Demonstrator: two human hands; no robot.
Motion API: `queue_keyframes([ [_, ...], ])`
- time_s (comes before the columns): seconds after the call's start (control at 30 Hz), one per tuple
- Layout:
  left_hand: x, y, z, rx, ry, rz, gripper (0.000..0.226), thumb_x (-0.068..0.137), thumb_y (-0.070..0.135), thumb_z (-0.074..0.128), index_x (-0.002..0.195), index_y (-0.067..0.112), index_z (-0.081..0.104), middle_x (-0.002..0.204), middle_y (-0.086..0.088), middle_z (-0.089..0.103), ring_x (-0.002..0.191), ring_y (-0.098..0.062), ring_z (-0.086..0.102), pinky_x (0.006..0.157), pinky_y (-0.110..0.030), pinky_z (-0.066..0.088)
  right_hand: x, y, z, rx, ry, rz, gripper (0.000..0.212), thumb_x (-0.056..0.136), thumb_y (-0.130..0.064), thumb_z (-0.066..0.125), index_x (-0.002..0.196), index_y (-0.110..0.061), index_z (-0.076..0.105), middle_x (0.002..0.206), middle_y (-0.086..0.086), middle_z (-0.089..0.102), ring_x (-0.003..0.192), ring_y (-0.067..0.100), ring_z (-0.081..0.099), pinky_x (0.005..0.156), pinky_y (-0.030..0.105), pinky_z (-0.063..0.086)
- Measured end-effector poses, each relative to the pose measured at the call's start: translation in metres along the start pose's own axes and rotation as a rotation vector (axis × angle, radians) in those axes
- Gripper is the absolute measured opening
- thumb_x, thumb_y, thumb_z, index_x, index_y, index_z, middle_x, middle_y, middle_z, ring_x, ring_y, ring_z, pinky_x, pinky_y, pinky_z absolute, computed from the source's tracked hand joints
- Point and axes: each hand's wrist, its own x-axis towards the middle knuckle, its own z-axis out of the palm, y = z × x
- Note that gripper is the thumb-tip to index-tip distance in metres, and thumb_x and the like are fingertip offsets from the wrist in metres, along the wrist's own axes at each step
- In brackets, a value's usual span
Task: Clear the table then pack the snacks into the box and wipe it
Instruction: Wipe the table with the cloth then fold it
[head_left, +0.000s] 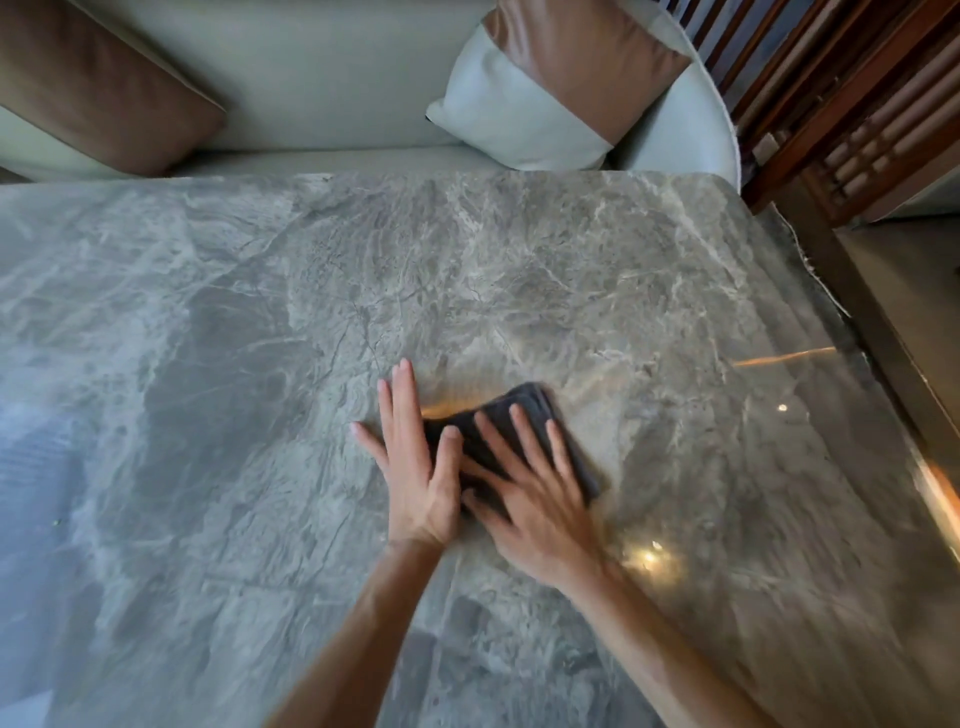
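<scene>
- Dark grey cloth lies on the marble table, right of centre towards the near side; it seems folded, edges blurred.
- Your right hand presses flat on it, fingers spread straight.
- Your left hand lies flat just left of it, fingers straight on the stone, thumb touching the cloth.
- Far side: pale sofa, two-tone cushion.

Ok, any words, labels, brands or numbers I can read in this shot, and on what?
There is no readable text anywhere in view.
cloth: no tag or print shows, and it is motion-blurred.
table: only marble veins and glare.
brown cushion and two-tone cushion: plain.
</scene>
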Motion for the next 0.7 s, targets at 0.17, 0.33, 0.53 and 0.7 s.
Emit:
queue_keyframes([
  [0.17, -0.010, -0.009, -0.028, -0.125, 0.008, 0.036, 0.066, 0.095, 0.024, 0.036, 0.155, 0.014, 0.009, 0.164, 0.007, 0.005, 0.152, -0.010, -0.002, 0.125, -0.049, -0.002, -0.045, -0.015, -0.016, 0.428, 0.033, 0.141, 0.045, 0.093, -0.061, 0.033, 0.119, -0.041, 0.065, 0.134, -0.022, 0.056, 0.130, -0.002, 0.048, 0.112, 0.025, 0.033],
  [0.33, -0.016, -0.029, -0.035, 0.057, -0.066, 0.211, 0.064, 0.094, 0.029, 0.033, 0.154, 0.014, 0.016, 0.163, 0.004, 0.013, 0.153, -0.013, 0.003, 0.124, -0.043, 0.005, -0.033, 0.047, -0.076, 1.720, -0.123, 0.860, 0.073, 0.077, -0.070, 0.054, 0.113, -0.009, 0.072, 0.109, 0.012, 0.074, 0.097, 0.019, 0.073, 0.073, 0.029, 0.059],
  [0.53, -0.013, -0.030, -0.026, 0.283, -0.133, 0.277, 0.066, 0.089, 0.025, 0.033, 0.152, 0.008, 0.024, 0.162, -0.006, 0.020, 0.153, -0.019, 0.008, 0.124, -0.043, 0.001, 0.052, 0.178, -0.152, 1.527, 0.183, 0.772, 0.079, 0.078, -0.079, 0.043, 0.129, -0.022, 0.062, 0.139, 0.006, 0.057, 0.128, 0.022, 0.056, 0.103, 0.040, 0.048],
  [0.7, -0.013, -0.029, -0.024, 0.329, -0.119, 0.263, 0.065, 0.089, 0.024, 0.034, 0.151, 0.009, 0.025, 0.162, -0.003, 0.020, 0.152, -0.019, 0.010, 0.124, -0.042, 0.003, 0.114, 0.180, -0.098, 0.254, -0.006, 0.511, 0.066, 0.089, -0.072, 0.022, 0.138, -0.035, 0.048, 0.155, 0.003, 0.037, 0.146, 0.029, 0.027, 0.116, 0.046, 0.016],
])
